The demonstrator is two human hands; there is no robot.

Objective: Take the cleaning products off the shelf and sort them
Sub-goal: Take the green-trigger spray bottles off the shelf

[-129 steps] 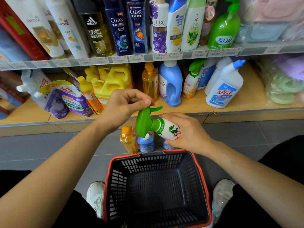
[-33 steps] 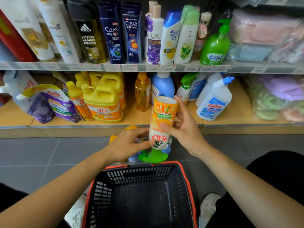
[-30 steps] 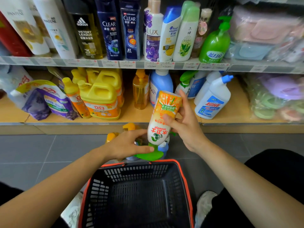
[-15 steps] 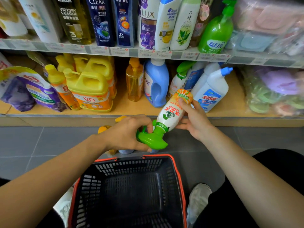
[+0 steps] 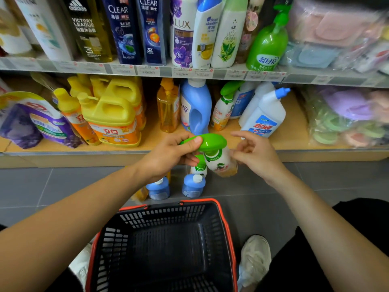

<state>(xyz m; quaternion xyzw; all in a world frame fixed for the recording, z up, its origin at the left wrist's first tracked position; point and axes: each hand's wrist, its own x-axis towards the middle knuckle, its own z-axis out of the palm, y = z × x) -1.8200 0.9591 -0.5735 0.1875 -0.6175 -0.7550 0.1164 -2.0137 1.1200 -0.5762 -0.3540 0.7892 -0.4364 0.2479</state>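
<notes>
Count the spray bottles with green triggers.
3. Held spray bottle in the left hand; shelf spray bottle on the lower shelf beside the blue jug; floor spray bottle behind the held one. More may be hidden.

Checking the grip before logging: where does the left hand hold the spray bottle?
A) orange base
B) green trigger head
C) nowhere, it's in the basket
B: the left hand curls its thumb over the green trigger head of the spray bottle.

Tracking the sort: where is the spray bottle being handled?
Head view, centre: the spray bottle hangs from the left hand, above the blue floor bottles, beyond the basket.
</notes>
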